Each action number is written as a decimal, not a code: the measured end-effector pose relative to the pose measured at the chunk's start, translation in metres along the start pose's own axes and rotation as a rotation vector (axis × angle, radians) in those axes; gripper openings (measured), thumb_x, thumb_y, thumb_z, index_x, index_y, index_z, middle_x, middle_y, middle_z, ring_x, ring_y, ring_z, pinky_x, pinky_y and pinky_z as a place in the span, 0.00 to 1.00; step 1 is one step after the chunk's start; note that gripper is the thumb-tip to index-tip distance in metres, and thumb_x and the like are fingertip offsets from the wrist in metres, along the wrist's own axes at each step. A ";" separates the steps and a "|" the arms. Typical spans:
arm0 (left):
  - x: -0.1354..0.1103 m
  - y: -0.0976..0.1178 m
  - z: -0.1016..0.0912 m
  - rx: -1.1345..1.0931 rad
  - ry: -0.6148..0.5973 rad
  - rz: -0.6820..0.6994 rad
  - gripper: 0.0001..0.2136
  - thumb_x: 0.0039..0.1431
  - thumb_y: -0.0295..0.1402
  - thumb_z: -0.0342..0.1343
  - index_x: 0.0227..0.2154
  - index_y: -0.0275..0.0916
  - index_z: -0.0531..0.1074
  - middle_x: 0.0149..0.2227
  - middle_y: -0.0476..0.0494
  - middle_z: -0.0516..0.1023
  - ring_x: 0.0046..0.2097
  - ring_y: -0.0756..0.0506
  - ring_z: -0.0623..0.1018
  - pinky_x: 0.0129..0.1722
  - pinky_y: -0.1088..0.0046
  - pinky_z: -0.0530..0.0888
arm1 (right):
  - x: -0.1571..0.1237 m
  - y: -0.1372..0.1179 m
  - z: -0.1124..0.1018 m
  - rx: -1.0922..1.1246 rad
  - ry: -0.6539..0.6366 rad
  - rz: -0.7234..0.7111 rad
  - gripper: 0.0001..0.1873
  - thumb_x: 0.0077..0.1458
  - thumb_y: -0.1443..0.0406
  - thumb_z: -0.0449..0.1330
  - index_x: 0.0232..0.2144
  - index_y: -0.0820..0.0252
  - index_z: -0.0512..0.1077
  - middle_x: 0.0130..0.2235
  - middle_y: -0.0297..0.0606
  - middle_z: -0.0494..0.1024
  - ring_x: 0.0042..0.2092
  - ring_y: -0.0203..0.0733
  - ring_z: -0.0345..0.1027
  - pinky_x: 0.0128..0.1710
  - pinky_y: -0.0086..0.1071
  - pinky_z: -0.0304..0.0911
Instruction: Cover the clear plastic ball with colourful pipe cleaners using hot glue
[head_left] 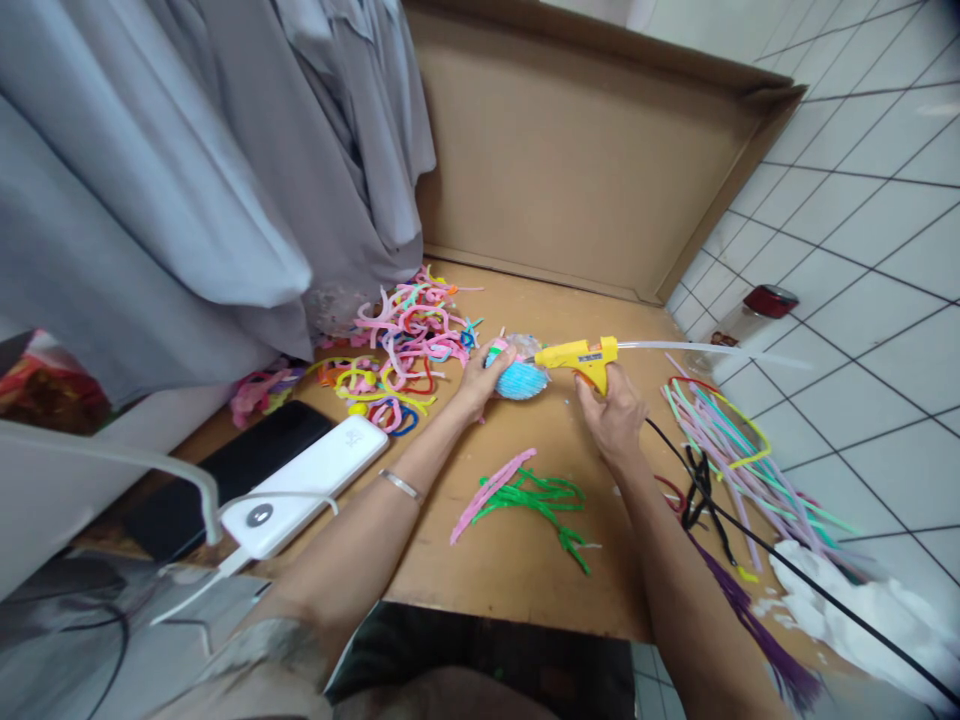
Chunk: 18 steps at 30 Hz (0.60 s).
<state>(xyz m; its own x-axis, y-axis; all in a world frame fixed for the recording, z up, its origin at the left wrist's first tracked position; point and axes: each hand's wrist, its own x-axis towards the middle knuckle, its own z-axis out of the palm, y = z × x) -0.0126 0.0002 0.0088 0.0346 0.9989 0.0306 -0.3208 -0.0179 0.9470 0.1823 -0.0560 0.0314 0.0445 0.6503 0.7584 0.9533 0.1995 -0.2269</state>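
Note:
My left hand [480, 382] is closed around the left side of a small round craft piece [523, 381], blue and fuzzy with some pink and green on it. In my right hand [611, 410] is a yellow hot glue gun [577, 357], gripped by its handle. The gun's nozzle points left and meets or nearly meets the top of the craft piece; I cannot tell which. A long clear glue stick [697, 347] sticks out of its back end. Nearer to me, green pipe cleaners [536, 492] and pink pipe cleaners [491, 497] lie on the table [450, 570].
A heap of colourful pipe cleaners [420, 325] lies at the back left. A white power bank [307, 485] and a black phone [247, 470] are on the left. Straight pipe cleaners [739, 450], a black cord [795, 563] and white stuffing [862, 610] are on the right. Cardboard [585, 160] stands behind.

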 end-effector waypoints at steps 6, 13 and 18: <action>-0.001 0.001 0.000 -0.012 0.007 -0.010 0.33 0.42 0.54 0.65 0.48 0.38 0.72 0.41 0.41 0.79 0.39 0.45 0.79 0.35 0.73 0.77 | 0.001 0.001 -0.002 0.014 -0.023 -0.020 0.13 0.60 0.56 0.53 0.37 0.59 0.69 0.34 0.45 0.77 0.36 0.47 0.71 0.35 0.34 0.60; 0.000 0.000 0.000 0.014 0.018 -0.011 0.32 0.42 0.53 0.64 0.48 0.38 0.73 0.40 0.42 0.79 0.40 0.45 0.79 0.35 0.73 0.77 | 0.001 0.001 -0.003 0.012 -0.031 -0.022 0.14 0.60 0.56 0.52 0.38 0.59 0.70 0.35 0.45 0.78 0.37 0.47 0.71 0.36 0.34 0.61; 0.002 -0.001 -0.001 0.024 0.022 -0.020 0.33 0.42 0.52 0.65 0.49 0.38 0.72 0.45 0.40 0.78 0.42 0.45 0.78 0.37 0.72 0.77 | 0.001 -0.001 -0.002 0.074 -0.047 0.050 0.14 0.58 0.55 0.53 0.36 0.60 0.70 0.34 0.45 0.77 0.35 0.46 0.69 0.35 0.34 0.60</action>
<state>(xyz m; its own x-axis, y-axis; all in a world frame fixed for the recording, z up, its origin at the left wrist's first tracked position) -0.0127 0.0019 0.0078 0.0200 0.9998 0.0052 -0.2974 0.0010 0.9548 0.1818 -0.0572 0.0334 0.0755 0.6943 0.7157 0.9255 0.2184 -0.3095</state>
